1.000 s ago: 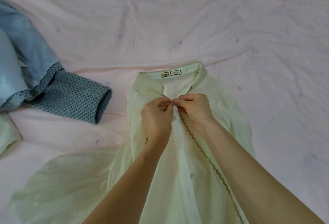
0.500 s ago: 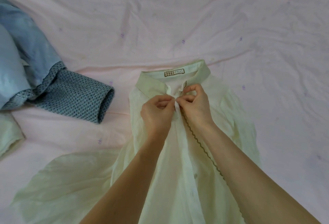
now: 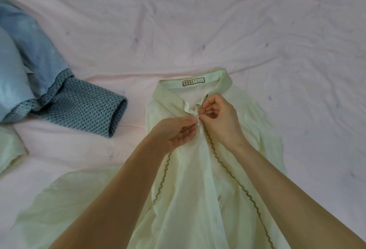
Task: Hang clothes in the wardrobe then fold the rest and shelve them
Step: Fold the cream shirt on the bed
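While both the left hand [image 3: 179,132] and right hand [image 3: 219,118] pinch the pale shirt [image 3: 200,179] placket near the collar, buttoning seems underway, needing the button pushed through next.

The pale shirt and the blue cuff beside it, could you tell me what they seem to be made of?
The pale shirt looks like thin woven cotton or a blend, matte: the sheet's pink shows through it and it creases softly. The blue cuff looks like a chunky knit, from its open looped texture. The fibres themselves cannot be told.
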Tool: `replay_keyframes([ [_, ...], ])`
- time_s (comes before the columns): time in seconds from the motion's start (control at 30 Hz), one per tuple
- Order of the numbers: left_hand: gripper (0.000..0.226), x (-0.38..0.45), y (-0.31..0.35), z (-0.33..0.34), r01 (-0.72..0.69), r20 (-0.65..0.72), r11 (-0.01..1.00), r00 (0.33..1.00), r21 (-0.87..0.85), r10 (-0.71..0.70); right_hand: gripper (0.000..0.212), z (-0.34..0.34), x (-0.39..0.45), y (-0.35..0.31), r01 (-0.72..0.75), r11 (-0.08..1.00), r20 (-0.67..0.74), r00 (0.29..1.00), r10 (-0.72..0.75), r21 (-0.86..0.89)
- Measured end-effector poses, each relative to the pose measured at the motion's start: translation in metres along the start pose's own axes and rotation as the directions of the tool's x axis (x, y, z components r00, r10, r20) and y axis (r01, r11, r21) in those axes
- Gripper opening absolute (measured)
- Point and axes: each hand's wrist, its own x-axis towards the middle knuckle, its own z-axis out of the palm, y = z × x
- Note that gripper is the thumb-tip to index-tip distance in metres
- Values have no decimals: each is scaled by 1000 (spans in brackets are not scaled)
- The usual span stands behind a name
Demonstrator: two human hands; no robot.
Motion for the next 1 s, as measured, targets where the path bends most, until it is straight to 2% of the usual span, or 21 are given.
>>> replay_keyframes([
  [0.07,3,-5,-7,6,-161,-6,956,986,246,168,21,1,0,2,-26,1000,4,1000,26,13],
  [0.1,5,-6,-9,7,-290,16,872,951,394,309,18,0,0,4,-34,999,1,999,34,9],
  [0.13,8,-7,-8,4,-427,38,738,876,523,480,15,-3,1,5,-13,1000,-37,999,13,-13],
  [0.17,9,-9,-2,-1,-528,30,571,750,629,661,15,-8,4,6,29,998,-115,993,-34,-50],
  [0.2,9,-9,6,-10,-564,-32,434,584,703,811,13,-16,8,7,66,992,-218,972,-89,-111],
  [0.23,9,-8,18,-21,-553,-128,373,430,745,894,11,-24,14,8,74,977,-314,939,-136,-202],
  [0.27,14,-2,29,-34,-520,-218,388,358,761,908,14,-33,22,10,39,949,-381,910,-163,-312],
  [0.3,23,4,38,-47,-464,-266,441,395,768,879,21,-41,31,14,-26,905,-404,900,-164,-425],
  [0.37,38,22,45,-63,-317,-218,503,629,804,746,36,-51,50,27,-166,794,-338,940,-52,-585],
  [0.4,40,30,46,-67,-286,-168,492,704,822,690,39,-53,59,31,-212,766,-282,959,42,-607],
  [0.47,36,35,49,-70,-296,-92,501,784,813,613,35,-57,71,32,-247,765,-152,969,195,-594],
  [0.53,31,32,52,-70,-297,-23,519,852,802,523,16,-64,75,27,-213,792,-50,973,226,-572],
  [0.57,30,28,53,-69,-291,-2,532,876,795,482,14,-69,75,22,-202,818,-11,972,233,-539],
  [0.6,29,24,53,-71,-291,7,563,893,773,451,21,-72,74,20,-199,848,21,971,240,-492],
  [0.7,22,3,53,-65,-386,29,666,876,638,481,24,-86,63,4,-188,896,45,973,225,-402],
  [0.77,18,-12,55,-58,-434,32,667,851,606,524,29,-95,55,-6,-144,882,45,982,183,-449],
  [0.8,16,-24,56,-53,-453,45,630,832,631,554,34,-102,50,-15,-111,863,37,988,149,-493],
  [0.83,18,-35,57,-48,-465,68,558,806,687,588,38,-108,43,-24,-75,842,35,993,110,-534],
  [0.9,23,-60,59,-41,-466,148,342,740,816,656,43,-123,27,-44,-7,810,50,998,45,-587],
  [1.0,31,-121,71,-27,-392,211,91,661,916,720,45,-153,-4,-88,76,758,73,997,-38,-648],
])
